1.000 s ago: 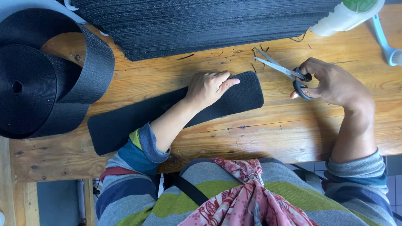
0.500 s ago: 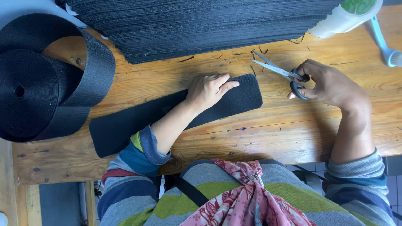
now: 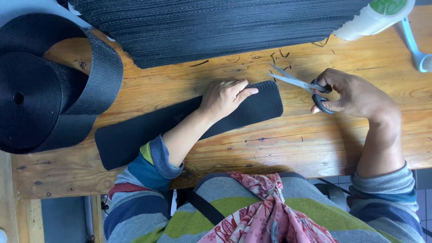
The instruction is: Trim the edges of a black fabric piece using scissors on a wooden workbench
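Observation:
A cut piece of wide black webbing point(image 3: 135, 130) with rounded corners lies flat across the wooden table point(image 3: 279, 139). My left hand point(image 3: 223, 95) presses palm-down on it near its right end. My right hand point(image 3: 353, 93) holds black-handled scissors point(image 3: 299, 83) by the loops. The blades are slightly apart and point left, toward the upper right corner of the webbing piece, a short gap away from it.
A big roll of black webbing point(image 3: 40, 94) sits at the left, its loose end curling over. A thick stack of cut black strips point(image 3: 216, 24) fills the back. A white bottle point(image 3: 373, 18) and a light blue tool point(image 3: 416, 45) lie at the back right. Small black trimmings point(image 3: 276, 56) dot the wood.
The scissors have swung a little lower and more level, blades closer to the strip's corner. My left hand stays pressed on the webbing.

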